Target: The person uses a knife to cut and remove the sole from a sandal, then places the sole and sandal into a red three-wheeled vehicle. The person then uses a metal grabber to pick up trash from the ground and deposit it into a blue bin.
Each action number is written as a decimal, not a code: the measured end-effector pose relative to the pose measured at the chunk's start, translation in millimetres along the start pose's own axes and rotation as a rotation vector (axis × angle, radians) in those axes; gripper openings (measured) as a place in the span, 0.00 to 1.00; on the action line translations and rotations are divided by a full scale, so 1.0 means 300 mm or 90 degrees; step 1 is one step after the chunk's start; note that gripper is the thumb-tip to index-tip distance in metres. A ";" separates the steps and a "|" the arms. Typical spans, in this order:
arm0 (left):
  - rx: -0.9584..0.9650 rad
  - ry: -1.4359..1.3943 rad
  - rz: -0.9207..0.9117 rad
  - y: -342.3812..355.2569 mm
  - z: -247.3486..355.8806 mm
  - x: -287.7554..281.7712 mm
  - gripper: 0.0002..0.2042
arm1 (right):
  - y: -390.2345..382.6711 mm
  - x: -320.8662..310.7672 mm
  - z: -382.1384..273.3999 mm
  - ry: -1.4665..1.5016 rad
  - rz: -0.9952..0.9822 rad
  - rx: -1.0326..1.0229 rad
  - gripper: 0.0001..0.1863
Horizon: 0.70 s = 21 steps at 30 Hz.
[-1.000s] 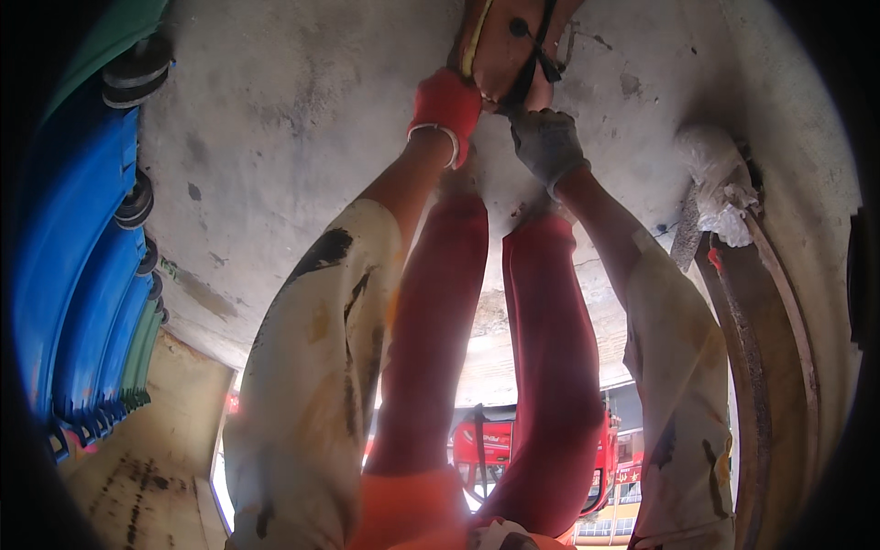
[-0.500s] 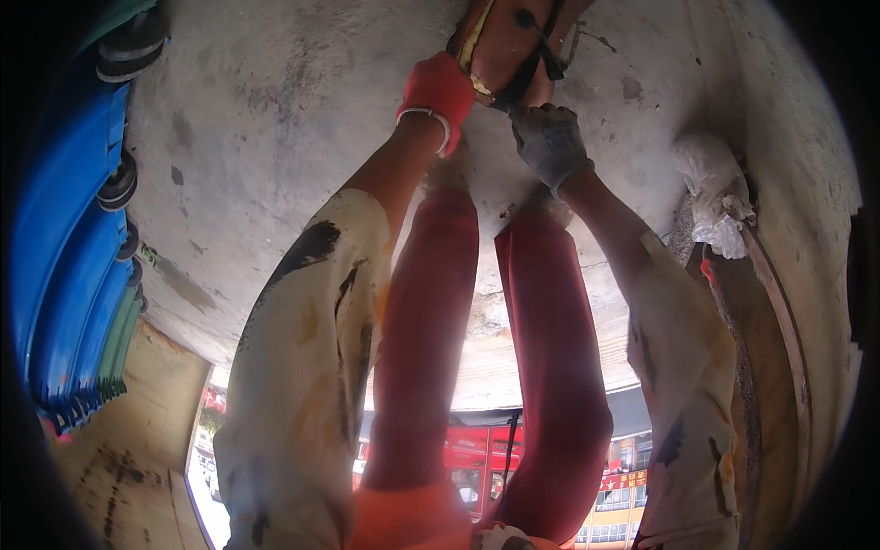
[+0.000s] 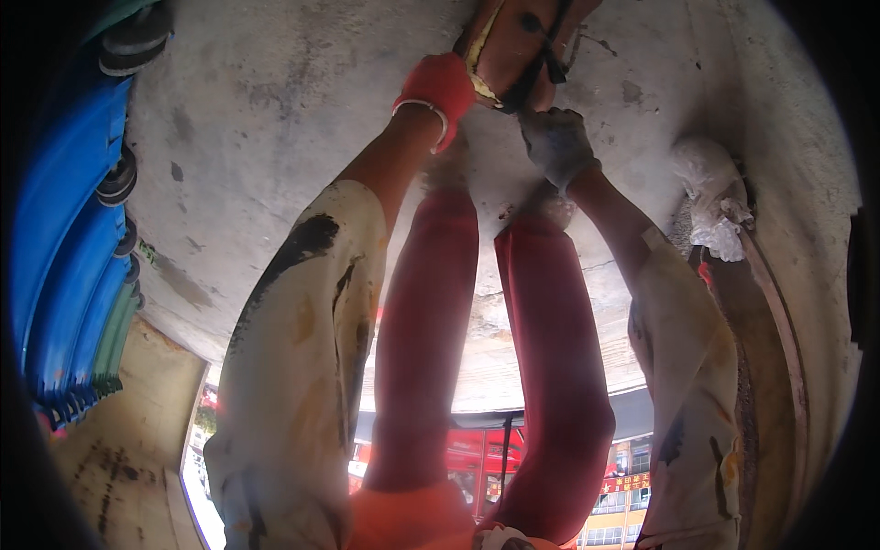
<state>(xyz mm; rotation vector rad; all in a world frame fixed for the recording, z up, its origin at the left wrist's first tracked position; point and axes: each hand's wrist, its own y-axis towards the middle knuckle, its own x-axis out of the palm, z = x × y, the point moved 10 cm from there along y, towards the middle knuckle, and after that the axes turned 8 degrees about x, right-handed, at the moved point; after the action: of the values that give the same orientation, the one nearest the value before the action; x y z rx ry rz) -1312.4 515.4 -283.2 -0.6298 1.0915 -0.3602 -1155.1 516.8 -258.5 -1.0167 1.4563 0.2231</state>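
Observation:
At the top of the head view lies a brown padded piece [image 3: 507,46], like a seat cushion, with yellow foam showing along its torn left edge. A black strap-like strip [image 3: 535,75] crosses it; its upper end runs out of view. My left hand [image 3: 436,95], in a red glove, is closed at the left edge beside the foam. My right hand [image 3: 559,145], in a grey glove, is closed at the lower end of the black strip, just below the cushion. Its fingers partly hide what they grip.
Blue wheeled bins [image 3: 69,220] stand in a row along the left, with green ones beyond. On the right a whitish plastic bag [image 3: 713,197] lies by long boards [image 3: 765,339] along the wall. My dark red trouser legs [image 3: 426,339] stand between my arms on stained concrete [image 3: 284,110].
My right hand has moved slightly down and to the right. My left hand has shifted a little left, and the cushion appears slightly further right.

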 end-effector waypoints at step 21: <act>-0.047 -0.052 -0.069 0.011 -0.024 -0.011 0.19 | -0.166 -0.043 0.071 0.070 0.048 -0.057 0.04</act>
<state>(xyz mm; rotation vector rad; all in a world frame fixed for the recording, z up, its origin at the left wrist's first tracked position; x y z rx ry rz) -1320.5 517.6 -285.1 -0.7653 0.9984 -0.3859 -1108.2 507.7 -229.9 -1.0615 1.5981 0.2931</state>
